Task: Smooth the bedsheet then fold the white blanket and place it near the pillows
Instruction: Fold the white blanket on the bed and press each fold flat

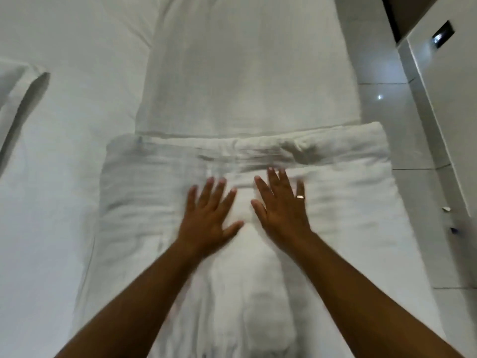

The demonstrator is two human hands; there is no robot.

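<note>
The white blanket (335,192) lies folded into a thick pad across the near part of the bed, with more of it stretched flat beyond (245,73). My left hand (209,215) and my right hand (281,208) rest palm-down on the fold, side by side, fingers spread and holding nothing. A ring sits on my right hand. The smooth white bedsheet (64,177) spreads to the left. The corner of a pillow (18,91) shows at the left edge.
The bed's right edge meets a glossy tiled floor (382,104). A white cabinet (444,99) with a dark handle plate stands at the far right. Small bits lie on the floor near it.
</note>
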